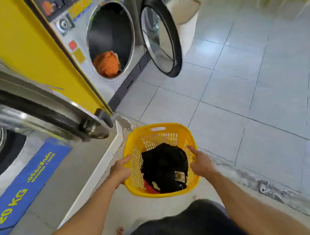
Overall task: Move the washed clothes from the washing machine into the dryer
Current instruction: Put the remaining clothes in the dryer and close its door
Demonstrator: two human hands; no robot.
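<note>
"20 KG" on blue sticker

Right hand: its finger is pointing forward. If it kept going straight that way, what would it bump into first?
Probably the far wall of the yellow basket. The right hand grips the rim, its finger aimed up-left over the black clothes. Depth is hard to judge, so it might pass above the wall.

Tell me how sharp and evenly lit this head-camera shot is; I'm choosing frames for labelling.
Head view: wide-angle bending curves the grey floor tiles and yellow panel; the near steel washer door is smeared and carries glare; the yellow plastic basket, both hands and the round dryer opening with orange cloth read clearly; daylight is soft, shadows faint.
</note>
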